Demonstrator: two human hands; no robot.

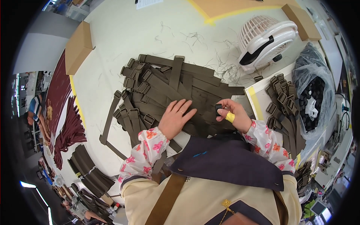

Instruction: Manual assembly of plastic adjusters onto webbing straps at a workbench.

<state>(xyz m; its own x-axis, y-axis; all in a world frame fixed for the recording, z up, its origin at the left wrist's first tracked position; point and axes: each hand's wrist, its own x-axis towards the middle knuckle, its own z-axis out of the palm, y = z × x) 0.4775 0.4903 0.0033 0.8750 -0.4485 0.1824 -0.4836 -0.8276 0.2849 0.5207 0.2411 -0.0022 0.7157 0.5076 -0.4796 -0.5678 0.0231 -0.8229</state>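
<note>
Our right fingers [227, 102] seemingly pinch a black piece [218, 107]; left fingers [183, 107] splay over straps [159, 88]; fan [268, 43] and bag [313, 62] rightward.

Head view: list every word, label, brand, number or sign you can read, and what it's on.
No text can be read.
White paper sheet, top edge: marks too small to read.
Lit screen, lower right: too small and blurred.
Olive straps: no lettering readable.
White fan: none readable.
</note>
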